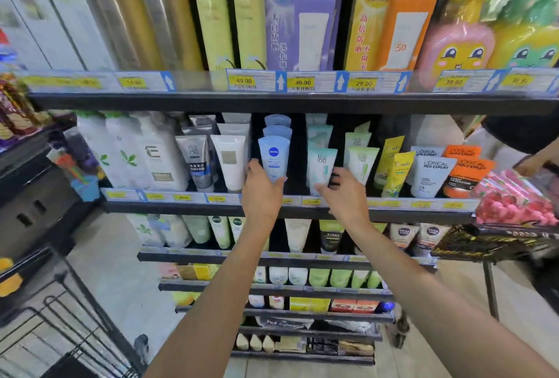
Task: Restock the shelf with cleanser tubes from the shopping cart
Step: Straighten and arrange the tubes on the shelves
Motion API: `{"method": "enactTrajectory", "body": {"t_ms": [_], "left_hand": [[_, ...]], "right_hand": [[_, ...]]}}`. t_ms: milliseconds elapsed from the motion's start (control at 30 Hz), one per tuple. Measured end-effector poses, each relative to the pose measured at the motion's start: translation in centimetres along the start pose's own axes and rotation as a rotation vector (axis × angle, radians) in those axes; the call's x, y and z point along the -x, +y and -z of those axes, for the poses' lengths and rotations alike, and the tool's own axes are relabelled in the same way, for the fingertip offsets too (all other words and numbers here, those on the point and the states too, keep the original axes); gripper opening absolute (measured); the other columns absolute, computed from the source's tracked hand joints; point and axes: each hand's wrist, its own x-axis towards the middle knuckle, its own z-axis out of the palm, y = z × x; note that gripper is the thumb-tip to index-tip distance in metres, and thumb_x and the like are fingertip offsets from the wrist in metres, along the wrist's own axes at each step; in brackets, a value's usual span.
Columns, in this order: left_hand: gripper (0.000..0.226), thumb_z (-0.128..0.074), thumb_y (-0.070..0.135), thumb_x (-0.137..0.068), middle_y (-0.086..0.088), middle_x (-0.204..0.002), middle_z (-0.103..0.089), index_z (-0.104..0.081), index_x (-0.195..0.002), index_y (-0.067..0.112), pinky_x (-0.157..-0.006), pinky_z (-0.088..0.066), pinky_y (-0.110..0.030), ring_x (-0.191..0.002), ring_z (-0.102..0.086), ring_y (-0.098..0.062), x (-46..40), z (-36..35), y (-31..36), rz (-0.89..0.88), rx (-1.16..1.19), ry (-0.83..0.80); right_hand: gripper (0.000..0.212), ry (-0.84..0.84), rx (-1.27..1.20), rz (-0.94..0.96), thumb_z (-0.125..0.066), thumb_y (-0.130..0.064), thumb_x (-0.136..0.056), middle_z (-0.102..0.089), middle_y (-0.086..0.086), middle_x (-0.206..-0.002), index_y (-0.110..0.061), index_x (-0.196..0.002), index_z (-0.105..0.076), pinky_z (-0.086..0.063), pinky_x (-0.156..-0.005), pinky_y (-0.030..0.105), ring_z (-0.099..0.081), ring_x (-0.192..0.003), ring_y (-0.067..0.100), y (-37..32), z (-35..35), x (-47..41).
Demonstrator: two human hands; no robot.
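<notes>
The blue cleanser tube (273, 157) looks like smooth, slightly glossy plastic, as does the pale teal tube (321, 166) at its 3 o'clock. The shelf (187, 206) edge is dark matt metal, fronted by shiny clear plastic strips over paper price labels (302, 82). At 7 o'clock, the shopping cart (75, 332) is black coated wire.
</notes>
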Motion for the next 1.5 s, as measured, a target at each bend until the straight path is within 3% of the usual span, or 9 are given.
{"method": "enactTrajectory", "body": {"t_ms": [233, 567, 767, 900, 967, 1100, 1233, 1333, 1500], "left_hand": [[0.049, -0.075, 0.035, -0.09, -0.012, -0.118, -0.066, -0.046, -0.122, 0.013, -0.078, -0.058, -0.049, -0.105, -0.066, -0.034, -0.9, -0.2, -0.5, -0.056, -0.072, -0.034], [0.049, -0.072, 0.033, -0.093, -0.015, -0.117, -0.063, -0.047, -0.128, 0.008, -0.075, -0.053, -0.04, -0.103, -0.064, -0.031, 0.4, 0.5, -1.8, -0.187, -0.083, -0.067], [0.059, -0.072, 0.04, -0.093, -0.013, -0.119, -0.062, -0.044, -0.135, 0.009, -0.082, -0.057, -0.044, -0.108, -0.063, -0.03, 0.8, 1.2, -1.8, -0.182, -0.062, -0.075], [0.062, -0.064, 0.045, -0.097, -0.009, -0.137, -0.058, -0.044, -0.145, 0.01, -0.097, -0.053, -0.045, -0.126, -0.055, -0.025, 1.5, 2.6, -3.3, -0.177, -0.014, 0.007], [0.052, -0.063, 0.041, -0.099, -0.006, -0.131, -0.057, -0.049, -0.138, 0.011, -0.094, -0.053, -0.042, -0.122, -0.054, -0.023, 1.7, 3.9, -4.3, -0.18, 0.009, 0.115], [0.052, -0.07, 0.032, -0.096, -0.008, -0.131, -0.051, -0.046, -0.135, 0.008, -0.093, -0.046, -0.033, -0.122, -0.052, -0.025, 0.3, 5.7, -5.7, -0.084, 0.052, 0.181], [0.076, -0.077, 0.037, -0.089, -0.011, -0.139, -0.05, -0.035, -0.147, 0.01, -0.093, -0.053, -0.045, -0.125, -0.056, -0.031, -1.9, 5.7, -5.4, 0.004, 0.05, 0.114], [0.084, -0.077, 0.037, -0.089, -0.014, -0.14, -0.054, -0.028, -0.151, 0.011, -0.092, -0.056, -0.052, -0.124, -0.058, -0.035, -2.9, 5.3, -4.9, 0.033, 0.03, 0.073], [0.061, -0.076, 0.027, -0.089, -0.015, -0.126, -0.06, -0.037, -0.135, 0.014, -0.084, -0.057, -0.055, -0.112, -0.064, -0.038, -3.5, 5.0, -5.1, 0.007, -0.043, 0.08]], "right_hand": [[0.035, -0.017, -0.001, -0.018, -0.079, -0.025, -0.089, -0.071, -0.004, -0.108, -0.022, -0.119, -0.061, -0.063, -0.058, 0.036, -0.069, -0.09, 0.01, -0.6, 0.0, -0.4], [0.03, -0.057, -0.008, -0.041, -0.077, -0.024, -0.091, -0.071, -0.005, -0.109, -0.028, -0.116, -0.06, -0.058, -0.047, 0.031, -0.071, -0.091, 0.013, -0.5, 0.1, -0.2], [0.052, -0.055, -0.038, -0.018, -0.078, -0.025, -0.091, -0.071, -0.001, -0.12, -0.018, -0.138, -0.057, -0.062, -0.055, 0.03, -0.07, -0.097, 0.009, -0.1, -0.1, 0.3], [0.072, 0.042, 0.035, 0.023, -0.078, -0.037, -0.089, -0.065, 0.002, -0.138, -0.017, -0.151, -0.047, -0.061, -0.092, 0.044, -0.064, -0.12, 0.015, 0.5, 0.4, 1.8], [0.069, 0.109, 0.062, 0.071, -0.075, -0.038, -0.092, -0.063, 0.0, -0.14, -0.017, -0.151, -0.048, -0.053, -0.103, 0.037, -0.063, -0.123, 0.014, 0.2, 0.8, 3.4], [0.05, 0.159, 0.093, 0.182, -0.069, -0.036, -0.097, -0.067, -0.007, -0.131, -0.023, -0.143, -0.056, -0.048, -0.092, 0.027, -0.063, -0.115, 0.008, -1.3, 0.2, 6.2], [0.046, 0.043, 0.019, 0.206, -0.072, -0.033, -0.095, -0.068, -0.01, -0.125, -0.023, -0.139, -0.06, -0.045, -0.089, 0.011, -0.063, -0.114, 0.003, -3.2, -2.7, 6.3], [0.053, 0.008, -0.034, 0.144, -0.074, -0.035, -0.093, -0.068, -0.005, -0.128, -0.022, -0.142, -0.057, -0.056, -0.092, 0.027, -0.066, -0.109, 0.006, -4.3, -4.8, 5.0], [0.066, -0.03, -0.003, 0.099, -0.076, -0.037, -0.091, -0.065, 0.003, -0.134, -0.018, -0.148, -0.049, -0.06, -0.089, 0.045, -0.066, -0.111, 0.015, -4.9, -6.5, 2.9]]}}
